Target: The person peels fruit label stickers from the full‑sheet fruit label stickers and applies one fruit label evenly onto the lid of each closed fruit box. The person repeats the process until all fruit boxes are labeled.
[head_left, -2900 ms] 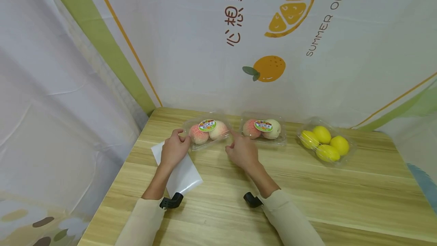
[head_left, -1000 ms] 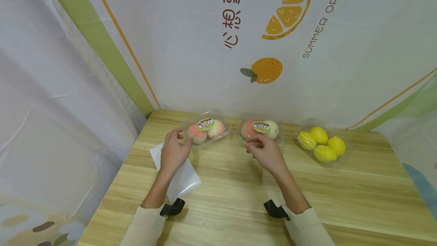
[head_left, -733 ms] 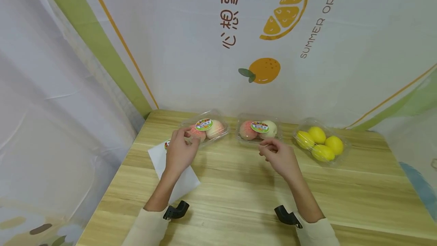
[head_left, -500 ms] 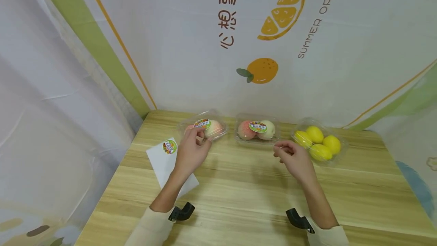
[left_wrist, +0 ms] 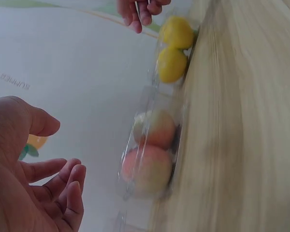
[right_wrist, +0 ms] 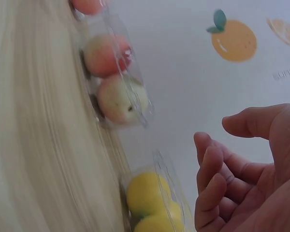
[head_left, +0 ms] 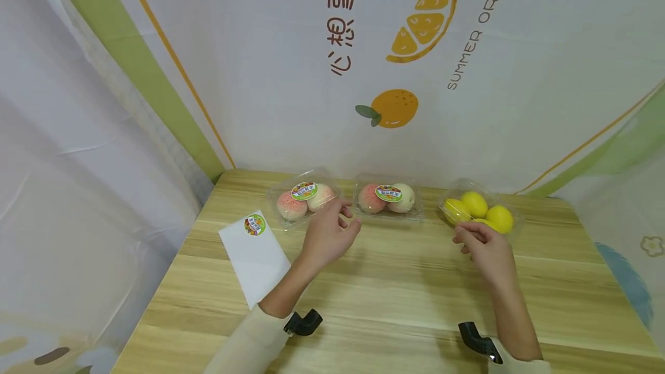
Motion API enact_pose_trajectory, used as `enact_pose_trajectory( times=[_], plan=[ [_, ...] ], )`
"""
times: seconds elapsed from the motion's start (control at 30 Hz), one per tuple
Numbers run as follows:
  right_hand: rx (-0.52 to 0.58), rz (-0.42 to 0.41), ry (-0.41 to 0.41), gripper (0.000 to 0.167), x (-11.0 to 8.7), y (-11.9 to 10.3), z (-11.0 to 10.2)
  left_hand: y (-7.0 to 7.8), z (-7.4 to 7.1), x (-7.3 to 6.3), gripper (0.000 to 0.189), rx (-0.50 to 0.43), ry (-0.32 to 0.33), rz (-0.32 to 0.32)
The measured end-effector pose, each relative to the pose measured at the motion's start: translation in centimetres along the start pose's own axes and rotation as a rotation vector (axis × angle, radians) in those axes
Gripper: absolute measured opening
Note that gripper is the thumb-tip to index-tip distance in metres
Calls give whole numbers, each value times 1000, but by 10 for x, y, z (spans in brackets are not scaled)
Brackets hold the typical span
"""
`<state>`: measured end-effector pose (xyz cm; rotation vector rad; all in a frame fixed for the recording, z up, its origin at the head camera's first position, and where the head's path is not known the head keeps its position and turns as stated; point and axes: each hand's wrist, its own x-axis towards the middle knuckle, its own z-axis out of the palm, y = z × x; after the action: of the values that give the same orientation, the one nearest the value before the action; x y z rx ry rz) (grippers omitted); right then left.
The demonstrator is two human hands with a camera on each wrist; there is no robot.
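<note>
My left hand (head_left: 328, 234) hovers in front of the left clear box of peaches (head_left: 292, 206), its fingers loosely bent and holding nothing. In the left wrist view its thumb and fingers stand apart. My right hand (head_left: 487, 249) is over the near edge of the clear box of lemons (head_left: 473, 204), hiding part of it. The right wrist view shows that hand's thumb apart from the relaxed fingers, with nothing between them. A second clear box of peaches (head_left: 401, 198) sits between the two. Both peach boxes carry an oval fruit label; I see none on the lemon box.
A white sheet (head_left: 257, 264) with one round fruit sticker (head_left: 254, 224) lies on the left of the wooden table (head_left: 384, 305). Behind the boxes hangs a white curtain (head_left: 280, 103) printed with oranges and lettering.
My right hand has moved right from the left peach box, past the middle box, to the lemons. My left hand has left the sheet's top and shifted right, uncovering the sticker.
</note>
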<state>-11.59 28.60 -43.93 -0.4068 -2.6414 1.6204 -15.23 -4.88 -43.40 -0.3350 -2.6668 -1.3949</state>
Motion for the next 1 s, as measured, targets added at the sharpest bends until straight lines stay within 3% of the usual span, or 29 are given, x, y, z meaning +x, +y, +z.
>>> enact_pose_trajectory(
  times=[0.13,0.4,0.57,0.77,1.0],
  plan=[
    [49,53,60,42,1,5,-10,14,12,8,42,1,-40,15],
    [181,107,125,17,3,19,-26,37,37,24,39,-28,-117,86],
    [203,122,143,17,3,24,-34,46,53,30,47,-29,-174,73],
    [316,196,208,14,4,31,-46,52,77,38,42,-20,-210,98],
    [391,267,304,20,5,38,-57,66,99,47,46,75,-274,92]
  ],
)
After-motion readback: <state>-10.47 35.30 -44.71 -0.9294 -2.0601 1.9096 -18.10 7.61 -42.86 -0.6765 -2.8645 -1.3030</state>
